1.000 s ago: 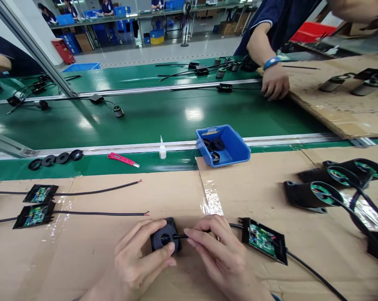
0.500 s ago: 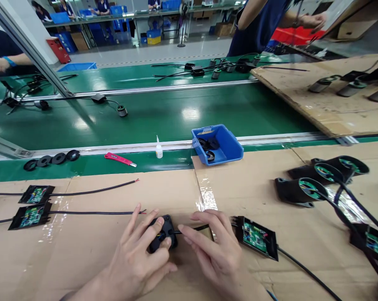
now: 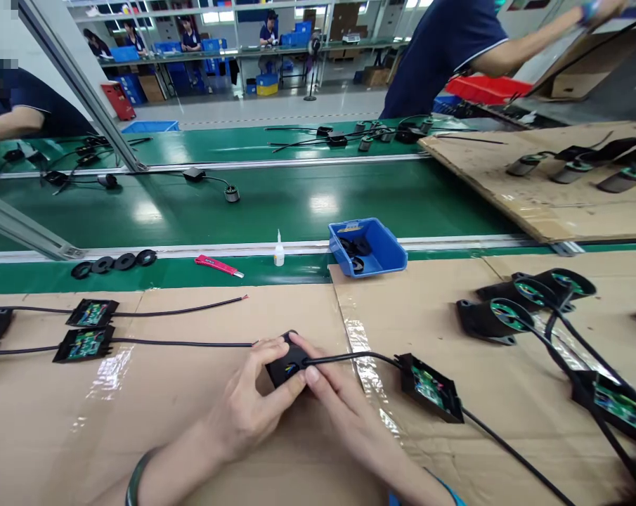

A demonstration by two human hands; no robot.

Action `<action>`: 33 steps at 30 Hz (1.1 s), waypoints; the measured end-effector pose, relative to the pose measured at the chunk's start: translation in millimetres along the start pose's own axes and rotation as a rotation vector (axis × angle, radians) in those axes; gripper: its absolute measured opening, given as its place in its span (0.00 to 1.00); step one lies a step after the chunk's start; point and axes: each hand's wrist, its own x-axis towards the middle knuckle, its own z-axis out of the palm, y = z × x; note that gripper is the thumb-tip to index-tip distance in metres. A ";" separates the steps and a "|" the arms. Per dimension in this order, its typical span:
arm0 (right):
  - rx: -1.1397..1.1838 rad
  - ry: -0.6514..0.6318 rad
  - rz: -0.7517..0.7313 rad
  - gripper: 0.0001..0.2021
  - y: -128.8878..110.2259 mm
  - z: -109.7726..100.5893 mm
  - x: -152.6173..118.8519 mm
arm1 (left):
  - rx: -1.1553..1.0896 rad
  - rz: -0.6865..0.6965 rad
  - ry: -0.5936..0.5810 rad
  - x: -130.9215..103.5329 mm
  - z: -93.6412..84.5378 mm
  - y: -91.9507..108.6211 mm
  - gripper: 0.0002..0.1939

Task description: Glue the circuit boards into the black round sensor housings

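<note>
Near the middle of the cardboard, my left hand (image 3: 251,397) grips a square black housing (image 3: 284,367) by its left side, thumb and fingers on its edges. Coloured wires show inside its opening. My right hand (image 3: 336,393) holds the housing's right side, its thumb and finger pinched where a black cable (image 3: 367,355) enters. That cable runs right to a black case with a green circuit board (image 3: 431,388), which lies open on the cardboard.
Two more board cases (image 3: 92,313) with cables lie left. Black rings (image 3: 124,261), a pink cutter (image 3: 218,266), a small white bottle (image 3: 279,253) and a blue bin (image 3: 373,249) line the far edge. Black housings (image 3: 494,318) stand right. People work beyond the green conveyor (image 3: 275,218).
My right hand has moved left from above the cable onto the housing, and my left fingers have closed round its edge. The housing is turned and tilted. The camera view has shifted.
</note>
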 end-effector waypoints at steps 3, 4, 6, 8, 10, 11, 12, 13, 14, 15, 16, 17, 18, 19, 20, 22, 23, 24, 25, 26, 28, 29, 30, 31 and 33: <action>0.042 0.002 -0.035 0.22 -6.5 -5.4 10.5 | -0.233 -0.268 -0.046 19.7 -7.9 1.6 0.21; 0.028 -0.012 -0.044 0.22 -8.3 -7.4 13.5 | -0.316 -0.384 -0.078 25.7 -9.5 1.1 0.24; -0.023 -0.037 -0.075 0.22 -10.2 -10.3 17.6 | -0.428 -0.574 -0.161 34.2 -9.2 -1.1 0.25; -0.078 -0.033 -0.108 0.22 -9.0 -11.0 18.9 | -0.484 -0.697 -0.239 37.2 -4.6 -3.9 0.22; -0.118 -0.018 -0.129 0.22 -5.5 -9.9 17.8 | -0.520 -0.763 -0.295 35.8 2.2 -5.8 0.22; -0.129 -0.013 -0.134 0.22 -3.5 -8.9 16.7 | -0.530 -0.780 -0.305 34.2 5.4 -6.2 0.22; -0.136 -0.011 -0.134 0.22 -1.4 -7.9 15.5 | -0.532 -0.790 -0.305 32.4 8.2 -6.1 0.23; -0.140 -0.009 -0.135 0.22 0.6 -6.9 14.3 | -0.532 -0.795 -0.296 30.7 10.5 -5.7 0.23; -0.142 -0.004 -0.138 0.22 2.3 -6.0 13.2 | -0.533 -0.796 -0.285 29.3 12.2 -5.0 0.22; -0.142 0.005 -0.145 0.21 3.7 -5.3 12.3 | -0.536 -0.795 -0.273 28.4 13.3 -4.1 0.22; -0.142 0.016 -0.156 0.21 4.8 -4.8 11.5 | -0.541 -0.794 -0.262 27.9 14.0 -3.2 0.21; -0.144 0.028 -0.167 0.21 5.7 -4.6 10.9 | -0.548 -0.797 -0.252 27.8 14.3 -2.2 0.21; -0.147 0.038 -0.176 0.21 6.3 -4.7 10.3 | -0.555 -0.800 -0.245 28.0 14.4 -1.4 0.21; -0.154 0.047 -0.185 0.21 6.8 -4.9 9.9 | -0.562 -0.804 -0.240 28.2 14.4 -0.7 0.21; -0.165 0.055 -0.190 0.22 7.1 -5.3 9.4 | -0.571 -0.809 -0.236 28.4 14.3 -0.2 0.20; -0.187 0.067 -0.203 0.22 7.5 -6.2 8.6 | -0.601 -0.822 -0.237 28.2 14.3 -0.1 0.21; -0.194 0.068 -0.208 0.22 7.5 -6.4 8.4 | -0.622 -0.832 -0.246 27.7 14.4 -0.3 0.21; -0.199 0.066 -0.213 0.21 7.5 -6.5 8.2 | -0.643 -0.845 -0.255 27.1 14.7 -0.7 0.22; -0.200 0.064 -0.214 0.21 7.2 -6.3 8.2 | -0.661 -0.860 -0.263 26.3 15.0 -1.2 0.22; -0.198 0.058 -0.213 0.22 6.9 -5.9 8.4 | -0.674 -0.875 -0.269 25.6 15.4 -1.6 0.23; -0.182 0.045 -0.207 0.22 5.9 -4.7 9.4 | -0.684 -0.901 -0.267 24.6 16.1 -2.1 0.23; -0.167 0.035 -0.203 0.22 5.5 -4.1 10.2 | -0.683 -0.909 -0.264 24.4 16.3 -2.2 0.22; -0.148 0.024 -0.198 0.21 5.2 -3.6 11.0 | -0.680 -0.916 -0.262 24.5 16.5 -2.3 0.22; -0.127 0.011 -0.191 0.21 5.2 -3.2 11.8 | -0.678 -0.920 -0.259 24.7 16.5 -2.5 0.21; -0.090 -0.017 -0.166 0.21 5.9 -3.3 13.0 | -0.677 -0.927 -0.247 25.6 16.6 -3.2 0.20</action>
